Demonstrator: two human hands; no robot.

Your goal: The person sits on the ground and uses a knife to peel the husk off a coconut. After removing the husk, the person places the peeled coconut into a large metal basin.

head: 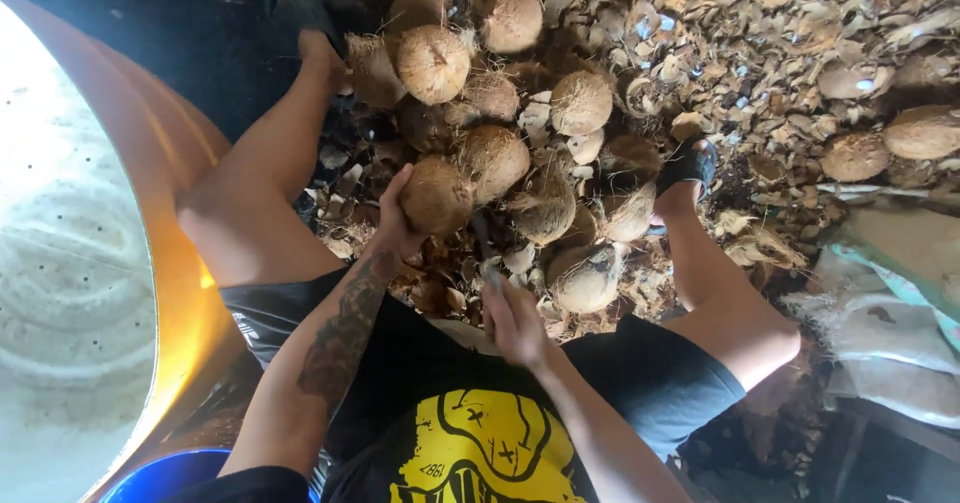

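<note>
So you're sitting low with a heap of husked coconuts (500, 113) piled between your legs, and your left hand (395, 228) is cupped round the side of one brown coconut (436, 196) at the near edge of the heap, fingers wrapped on it, holding it tilted toward you. Your right hand (515, 318) is lower, near your lap, closed round something dark and narrow (482, 238) that pokes up toward that nut; looks like a tool handle or blade, but I can't tell which. Looks to me like you're at the steadying stage, nut lined up against the tool. Next bit needs a firm left grip so it doesn't roll, and fingers kept off the spot the tool meets. Shell scraps (780, 53) litter the ground everywhere
</note>
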